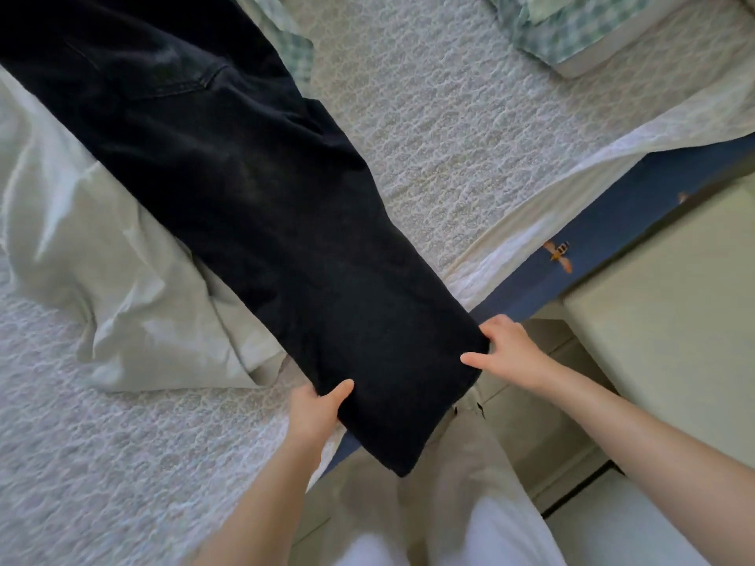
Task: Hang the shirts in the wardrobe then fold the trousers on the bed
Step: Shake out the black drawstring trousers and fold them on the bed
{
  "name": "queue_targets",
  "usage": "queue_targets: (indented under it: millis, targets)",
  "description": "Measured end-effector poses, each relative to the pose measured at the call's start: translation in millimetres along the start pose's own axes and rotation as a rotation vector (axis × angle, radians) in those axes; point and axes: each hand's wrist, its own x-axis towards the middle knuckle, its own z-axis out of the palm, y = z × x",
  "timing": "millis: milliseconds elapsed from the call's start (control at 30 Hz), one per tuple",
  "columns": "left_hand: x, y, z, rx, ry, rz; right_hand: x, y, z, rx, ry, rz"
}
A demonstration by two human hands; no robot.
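Black trousers [253,206] lie stretched diagonally across the bed [449,128], waist toward the upper left, leg ends hanging over the near edge. My left hand [316,410] grips the left side of the leg ends, thumb on top of the cloth. My right hand [506,353] grips the right side of the leg ends, thumb lying over the fabric, fingers curled under it. A pale green garment [122,288] lies crumpled under and to the left of the trousers.
A white quilted bedspread covers the bed, with a blue bed skirt [604,234] along its edge. Green checked pillows [572,30] sit at the far right. A pale cabinet [674,312] stands close to the right of the bed. My legs are below.
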Motion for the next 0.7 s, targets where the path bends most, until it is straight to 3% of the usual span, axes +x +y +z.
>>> queue_targets:
  millis: [233,400,533,700]
  targets:
    - [-15.2,-9.0,29.2,-0.221,0.11,-0.046,1.4,1.8,-14.7,0.202,-0.295,-0.026]
    - [-25.4,-20.2,36.1,-0.22,0.052,-0.052,-7.1,-2.6,-23.6,0.317,-0.464,-0.07]
    - [-32.9,-14.1,43.8,-0.096,-0.042,0.008,-9.8,0.3,-19.9,0.318,-0.438,-0.082]
    - [-44.3,-18.0,48.4,-0.01,0.056,0.121,-2.1,-4.1,-14.5,0.381,-0.371,-0.01]
